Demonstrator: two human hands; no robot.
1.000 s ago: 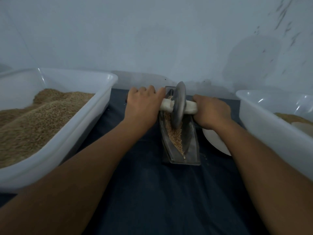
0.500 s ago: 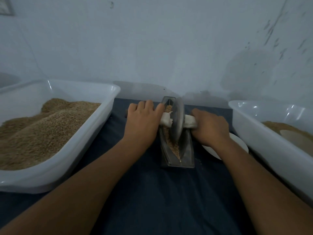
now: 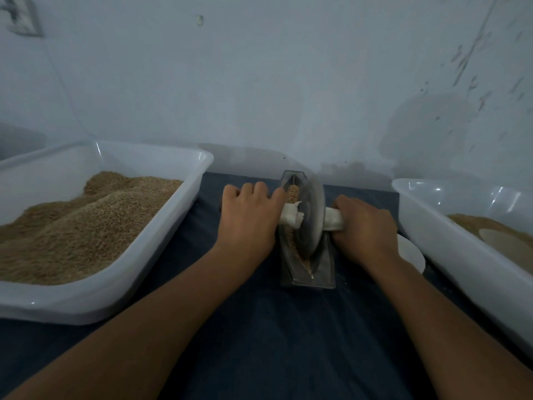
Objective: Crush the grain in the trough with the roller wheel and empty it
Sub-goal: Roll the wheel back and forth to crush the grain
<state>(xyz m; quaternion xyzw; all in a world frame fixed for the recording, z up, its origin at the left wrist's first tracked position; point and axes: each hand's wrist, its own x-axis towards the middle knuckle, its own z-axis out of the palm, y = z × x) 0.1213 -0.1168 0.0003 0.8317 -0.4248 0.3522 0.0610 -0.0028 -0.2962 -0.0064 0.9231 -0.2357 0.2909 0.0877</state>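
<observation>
Left hand (image 3: 248, 217) and right hand (image 3: 364, 226) gripping the roller wheel's (image 3: 311, 217) white-wrapped axle; wheel sitting in grain-filled trough (image 3: 323, 269) mid-worktop.

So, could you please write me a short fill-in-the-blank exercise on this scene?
1. Both hands grip the wheel's ____.
2. The wheel stands in the ____, on the grain.
3. The fuller tub sits on the person's ____ side.
4. The left hand and right hand are on ____ sides of the wheel.

Answers: handle; trough; left; opposite
</observation>
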